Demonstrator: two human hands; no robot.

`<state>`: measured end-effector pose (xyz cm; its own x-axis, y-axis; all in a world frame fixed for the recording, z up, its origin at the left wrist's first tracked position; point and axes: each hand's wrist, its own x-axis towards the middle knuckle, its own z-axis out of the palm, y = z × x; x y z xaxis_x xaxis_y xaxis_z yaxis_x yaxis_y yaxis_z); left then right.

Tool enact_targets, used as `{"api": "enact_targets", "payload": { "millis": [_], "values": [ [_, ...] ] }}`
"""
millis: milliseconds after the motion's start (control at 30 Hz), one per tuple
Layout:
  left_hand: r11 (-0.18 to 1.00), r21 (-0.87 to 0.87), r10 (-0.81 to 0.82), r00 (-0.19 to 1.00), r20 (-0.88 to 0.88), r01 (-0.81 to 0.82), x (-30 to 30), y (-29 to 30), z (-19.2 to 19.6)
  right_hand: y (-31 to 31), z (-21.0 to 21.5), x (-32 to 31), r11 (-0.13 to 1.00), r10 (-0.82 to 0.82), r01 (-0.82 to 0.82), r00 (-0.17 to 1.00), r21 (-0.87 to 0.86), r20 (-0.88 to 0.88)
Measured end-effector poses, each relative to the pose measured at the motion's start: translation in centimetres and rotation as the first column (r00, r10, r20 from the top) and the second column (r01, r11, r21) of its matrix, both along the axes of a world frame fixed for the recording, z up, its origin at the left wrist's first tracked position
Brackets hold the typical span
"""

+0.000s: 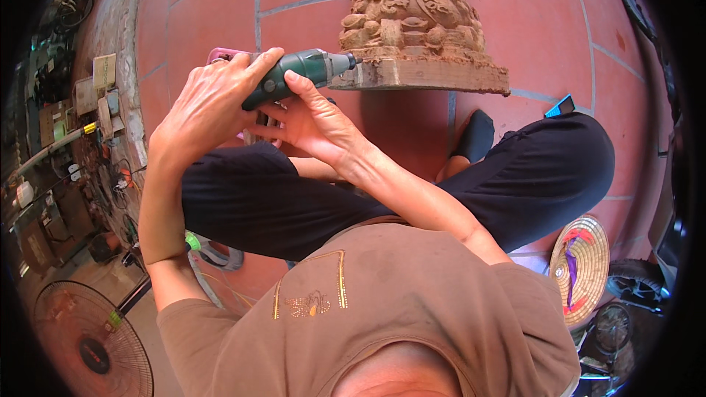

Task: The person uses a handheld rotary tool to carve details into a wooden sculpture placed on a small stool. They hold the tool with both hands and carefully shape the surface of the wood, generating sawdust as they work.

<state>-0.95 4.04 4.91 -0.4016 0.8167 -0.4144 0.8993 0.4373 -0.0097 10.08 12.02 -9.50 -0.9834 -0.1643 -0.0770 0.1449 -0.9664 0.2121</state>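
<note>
The left hand bends over the green power tool, fingers gripping it; the right hand grips from below, thumb along its side.

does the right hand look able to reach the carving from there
Probably yes: the right hand is at the green power tool, but the carving stands close by, ahead and to the right, its near side mostly unblocked.

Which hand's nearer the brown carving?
Right. The right hand sits left of the carving, close by; the left hand, on the green tool, sits farther left.
</note>
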Motion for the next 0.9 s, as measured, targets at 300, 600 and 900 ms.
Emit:
{"api": "enact_targets", "payload": {
  "millis": [300, 600, 900],
  "values": [
    [1.000, -0.016, -0.009, 1.000, 0.018, 0.009, 0.04, 0.29, -0.22, -0.07, -0.71, 0.21, 1.000, 0.005, -0.005, 1.000, -0.008, 0.011],
    [0.999, -0.031, 0.008, 1.000, 0.015, -0.008, 0.05, 0.10, -0.36, -0.20, -0.77, 0.17, 1.000, 0.021, -0.020, 0.999, -0.017, 0.025],
    [0.999, -0.054, 0.005, 1.000, 0.009, -0.004, 0.27, -0.37, -0.09, -0.61, -0.44, 0.15, 1.000, 0.026, -0.026, 1.000, -0.014, -0.008]
  ]
}}
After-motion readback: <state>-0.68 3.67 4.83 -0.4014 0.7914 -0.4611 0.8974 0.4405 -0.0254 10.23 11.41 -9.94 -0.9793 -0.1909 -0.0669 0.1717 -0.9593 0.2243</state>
